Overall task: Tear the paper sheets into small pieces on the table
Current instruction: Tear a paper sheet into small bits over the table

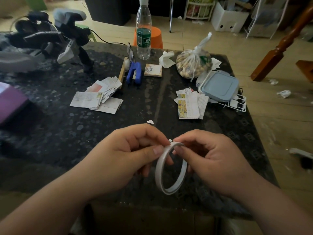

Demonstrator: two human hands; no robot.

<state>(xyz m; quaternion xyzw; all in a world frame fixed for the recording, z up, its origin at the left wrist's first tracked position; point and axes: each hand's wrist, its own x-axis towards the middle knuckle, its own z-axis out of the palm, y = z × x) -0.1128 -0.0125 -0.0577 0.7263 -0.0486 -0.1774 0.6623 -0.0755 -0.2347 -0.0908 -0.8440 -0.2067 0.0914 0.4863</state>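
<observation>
A thin white tape ring [160, 168] hangs upright between both hands above the near part of the dark table [67, 133]. My left hand [125, 155] pinches its top left edge with thumb and fingers. My right hand [208, 160] pinches the ring's top right, where a small white tab [170, 140] sticks up. Two heaps of torn printed paper lie farther back: one at centre left [100, 95], one at centre right [191, 104]. A tiny white scrap [150, 122] lies just beyond my hands.
At the table's back stand a water bottle [143, 31], a blue stapler [134, 72], a notepad [153, 70], a tissue [166, 59], a bag of nuts [193, 65] and a blue-lidded box [220, 85] on a white rack. A black-and-white device [50, 38] sits back left, a purple box [10, 102] at left.
</observation>
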